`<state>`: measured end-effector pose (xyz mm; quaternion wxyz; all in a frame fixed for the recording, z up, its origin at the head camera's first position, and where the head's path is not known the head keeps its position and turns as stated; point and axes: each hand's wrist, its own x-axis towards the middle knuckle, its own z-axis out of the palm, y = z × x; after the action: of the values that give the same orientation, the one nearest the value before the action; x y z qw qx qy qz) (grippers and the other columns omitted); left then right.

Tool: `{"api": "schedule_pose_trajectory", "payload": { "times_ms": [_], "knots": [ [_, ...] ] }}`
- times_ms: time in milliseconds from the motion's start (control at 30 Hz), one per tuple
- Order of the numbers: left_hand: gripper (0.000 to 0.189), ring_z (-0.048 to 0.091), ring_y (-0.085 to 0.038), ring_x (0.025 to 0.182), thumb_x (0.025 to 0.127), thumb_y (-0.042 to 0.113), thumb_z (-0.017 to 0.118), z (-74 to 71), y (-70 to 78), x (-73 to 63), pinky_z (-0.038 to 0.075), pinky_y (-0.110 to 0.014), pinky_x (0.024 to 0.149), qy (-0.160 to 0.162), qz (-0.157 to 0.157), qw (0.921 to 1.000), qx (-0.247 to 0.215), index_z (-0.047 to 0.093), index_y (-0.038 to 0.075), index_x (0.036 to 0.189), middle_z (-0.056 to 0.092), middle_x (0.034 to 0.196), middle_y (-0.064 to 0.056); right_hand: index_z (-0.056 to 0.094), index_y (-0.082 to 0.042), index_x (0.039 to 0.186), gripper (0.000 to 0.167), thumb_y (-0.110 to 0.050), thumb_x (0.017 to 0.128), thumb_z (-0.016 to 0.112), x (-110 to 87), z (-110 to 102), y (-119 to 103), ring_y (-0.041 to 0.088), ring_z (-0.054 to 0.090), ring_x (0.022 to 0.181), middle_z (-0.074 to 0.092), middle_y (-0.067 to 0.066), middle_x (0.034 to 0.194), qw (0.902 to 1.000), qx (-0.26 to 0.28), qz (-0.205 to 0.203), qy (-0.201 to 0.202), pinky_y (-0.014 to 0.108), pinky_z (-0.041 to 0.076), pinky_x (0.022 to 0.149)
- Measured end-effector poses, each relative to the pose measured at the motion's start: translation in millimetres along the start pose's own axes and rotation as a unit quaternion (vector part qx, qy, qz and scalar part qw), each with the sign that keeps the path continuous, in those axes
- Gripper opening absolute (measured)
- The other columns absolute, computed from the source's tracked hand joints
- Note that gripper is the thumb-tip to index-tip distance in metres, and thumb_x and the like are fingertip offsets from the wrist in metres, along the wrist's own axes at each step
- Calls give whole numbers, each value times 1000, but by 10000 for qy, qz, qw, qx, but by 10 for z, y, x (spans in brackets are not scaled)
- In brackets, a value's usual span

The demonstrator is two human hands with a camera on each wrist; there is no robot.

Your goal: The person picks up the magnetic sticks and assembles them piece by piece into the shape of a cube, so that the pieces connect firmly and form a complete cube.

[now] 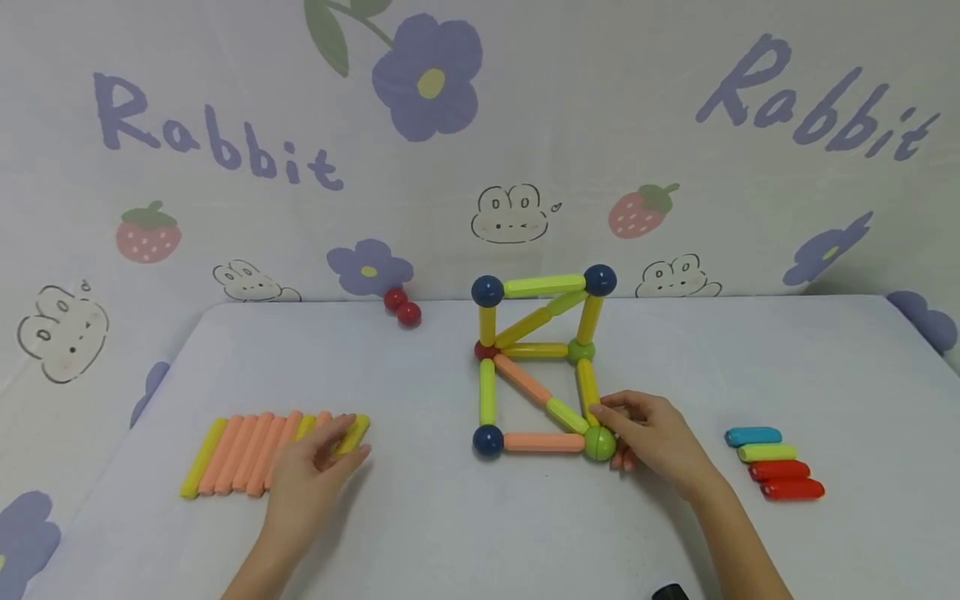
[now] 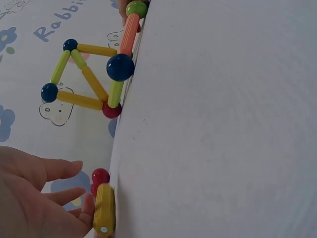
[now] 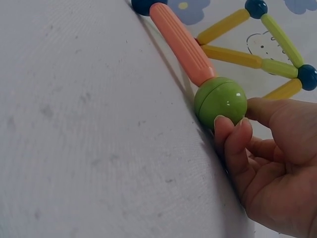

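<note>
Steadiness probably explains the right hand gripping the shiny green plastic ball at the central multicoloured rod-and-ball frame, near right corner; the left hand, fingers parted, reaches the rightmost yellow plastic rod in the left row.

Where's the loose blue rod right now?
In the head view, the blue rod lies at the right, just beyond the loose yellow-green rod, right of the right hand.

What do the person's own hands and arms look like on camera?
The left hand and right hand are both bare: no gloves, rings or watches show. The forearms are uncovered as far as visible, without sleeves, cables or markings.
</note>
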<state>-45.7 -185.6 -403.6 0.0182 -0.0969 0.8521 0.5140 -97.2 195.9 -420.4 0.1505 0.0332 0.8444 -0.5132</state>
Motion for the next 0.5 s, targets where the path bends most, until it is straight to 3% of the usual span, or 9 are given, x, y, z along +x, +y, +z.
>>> {"api": "schedule_pose_trajectory", "payload": {
  "times_ms": [67, 167, 400, 500],
  "knots": [
    [44, 69, -28, 106, 94, 6, 78, 53, -1, 16, 50, -12, 73, -43, 120, 9992, 387, 67, -2, 137, 66, 140, -23, 57, 9, 140, 49, -27, 108, 61, 0, 2, 4, 16, 61, 59, 66, 7, 84, 10000, 16, 19, 1, 25, 53, 54],
    [38, 57, -18, 84, 90, 2, 81, 114, -12, 38, 45, -18, 65, -148, 268, 9961, 823, 74, -1, 127, 73, 124, -20, 57, 9, 140, 48, -27, 108, 62, -1, 3, 9, 16, 61, 59, 66, 7, 84, 10000, 41, 26, 15, 25, 53, 54],
    [30, 45, -16, 75, 87, 0, 83, 145, -40, 67, 35, -22, 59, -139, 299, 9939, 1057, 79, 1, 116, 77, 109, -12, 58, 9, 140, 48, -27, 108, 62, -1, 4, 9, 16, 60, 59, 65, 7, 82, 10000, 44, -30, 14, 24, 52, 54],
    [29, 52, -16, 79, 86, 2, 85, 146, -35, 71, 40, -21, 62, -162, 413, 9933, 1066, 80, 3, 115, 78, 108, -10, 58, 9, 140, 49, -27, 108, 62, 0, 12, 0, 16, 60, 59, 66, 7, 82, 10000, 41, -12, 25, 24, 52, 54]
  ]
}}
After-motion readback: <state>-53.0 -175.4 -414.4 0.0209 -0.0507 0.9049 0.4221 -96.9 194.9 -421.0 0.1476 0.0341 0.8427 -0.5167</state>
